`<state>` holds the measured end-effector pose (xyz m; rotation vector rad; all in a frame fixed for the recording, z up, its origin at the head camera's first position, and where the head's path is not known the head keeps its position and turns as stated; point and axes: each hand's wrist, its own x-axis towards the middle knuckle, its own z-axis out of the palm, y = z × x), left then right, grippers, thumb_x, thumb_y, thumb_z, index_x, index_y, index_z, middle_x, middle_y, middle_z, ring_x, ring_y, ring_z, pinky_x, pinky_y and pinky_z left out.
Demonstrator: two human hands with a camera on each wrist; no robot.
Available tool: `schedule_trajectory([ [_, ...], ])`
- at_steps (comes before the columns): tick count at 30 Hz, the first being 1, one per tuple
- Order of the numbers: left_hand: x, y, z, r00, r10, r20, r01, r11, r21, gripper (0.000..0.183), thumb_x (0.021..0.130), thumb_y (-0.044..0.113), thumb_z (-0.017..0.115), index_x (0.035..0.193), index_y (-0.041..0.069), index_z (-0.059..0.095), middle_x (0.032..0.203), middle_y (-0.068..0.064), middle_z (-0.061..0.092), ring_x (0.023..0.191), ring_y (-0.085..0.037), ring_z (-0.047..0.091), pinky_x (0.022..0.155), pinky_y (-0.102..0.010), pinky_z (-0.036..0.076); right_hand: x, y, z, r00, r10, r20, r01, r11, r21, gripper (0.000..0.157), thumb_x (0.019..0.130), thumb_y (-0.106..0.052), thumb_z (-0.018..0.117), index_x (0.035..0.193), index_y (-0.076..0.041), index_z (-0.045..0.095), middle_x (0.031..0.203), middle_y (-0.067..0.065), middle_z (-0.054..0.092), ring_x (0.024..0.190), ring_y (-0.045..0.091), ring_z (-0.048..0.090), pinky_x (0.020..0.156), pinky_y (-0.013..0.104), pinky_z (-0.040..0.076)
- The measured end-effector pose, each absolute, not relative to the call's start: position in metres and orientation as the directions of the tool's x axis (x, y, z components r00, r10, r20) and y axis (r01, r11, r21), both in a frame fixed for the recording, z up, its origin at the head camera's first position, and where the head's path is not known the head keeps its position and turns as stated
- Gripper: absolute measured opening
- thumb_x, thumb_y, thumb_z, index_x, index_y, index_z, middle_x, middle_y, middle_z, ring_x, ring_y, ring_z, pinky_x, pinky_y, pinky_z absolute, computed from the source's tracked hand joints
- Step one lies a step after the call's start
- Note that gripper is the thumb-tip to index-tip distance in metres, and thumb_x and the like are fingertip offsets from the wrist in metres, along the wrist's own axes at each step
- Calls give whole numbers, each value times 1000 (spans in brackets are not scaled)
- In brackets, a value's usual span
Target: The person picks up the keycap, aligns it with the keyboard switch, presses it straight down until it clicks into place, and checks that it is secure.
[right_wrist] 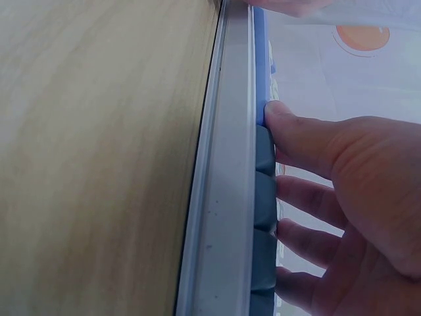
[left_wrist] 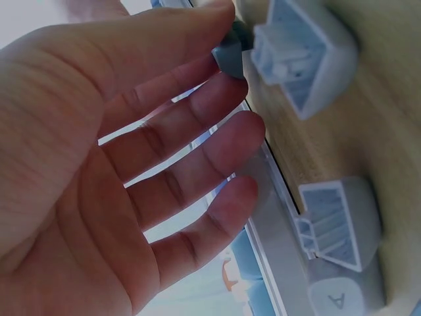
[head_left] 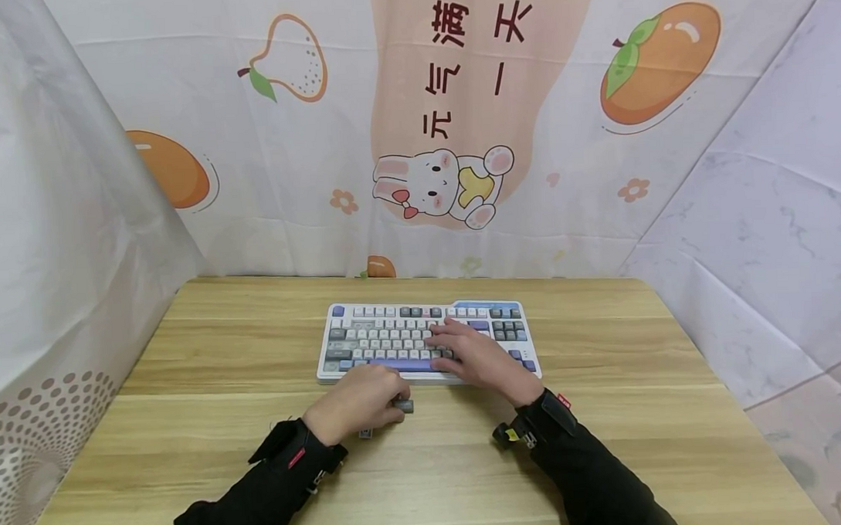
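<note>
At the far left a white curtain (head_left: 49, 190) is hanging beside the wooden worktop (head_left: 208, 362). A black left sleeve (head_left: 254, 484) is covering that arm, and the left hand (head_left: 359, 400) is pinching a dark grey keycap (left_wrist: 229, 58) between thumb and fingers, just in front of the keyboard's near edge. Near these fingers three pale pieces are lying on the worktop: an upturned keycap (left_wrist: 306, 56), a tipped keycap (left_wrist: 348, 224) showing its hollow inside, and a keycap marked A (left_wrist: 337, 299) just beside the tipped one. The white keyboard (head_left: 398, 335) is sitting mid-worktop, its purple space bar (head_left: 417, 366) running along the near row. The right hand (head_left: 481, 359) is resting fingers apart on the keyboard's right half, thumb touching the space bar's end, gripping nothing. Farther right a marbled cloth (head_left: 774, 227) is hanging
</note>
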<state>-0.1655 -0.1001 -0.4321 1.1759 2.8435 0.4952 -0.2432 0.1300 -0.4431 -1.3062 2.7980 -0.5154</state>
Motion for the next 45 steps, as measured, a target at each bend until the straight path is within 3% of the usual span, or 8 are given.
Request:
schedule_trajectory([
  [22,-167,-101,-437,-718,691,75,675,667,315,7,79,22,74,76,20,68,72,12,60,61,-1,49,57,-23,43,-244,131,-446,-658,-743,121,-738,604,-302,40,92,-35,59,125,-12,63,139,12,50,133,32,36,105,44,30],
  [30,-170,-105,-436,-747,662,62,641,693,331,9,80,25,73,74,22,68,70,13,59,60,-3,48,55,-25,43,-243,131,-445,-649,-749,131,-745,592,-306,40,92,-34,60,125,-11,62,138,14,50,133,34,35,104,45,31],
  [36,-174,-116,-427,-766,635,97,621,693,366,5,81,24,71,82,20,72,79,12,65,63,-5,53,59,-27,46,-243,131,-445,-644,-753,134,-750,588,-303,40,92,-33,60,125,-10,62,138,14,50,132,35,36,105,45,30],
  [45,-184,-146,-411,-819,532,217,573,729,376,19,82,24,72,98,14,73,94,2,68,84,-14,61,71,-31,49,-244,130,-445,-649,-750,128,-745,595,-301,41,92,-34,60,125,-11,62,138,13,50,132,34,36,105,45,30],
])
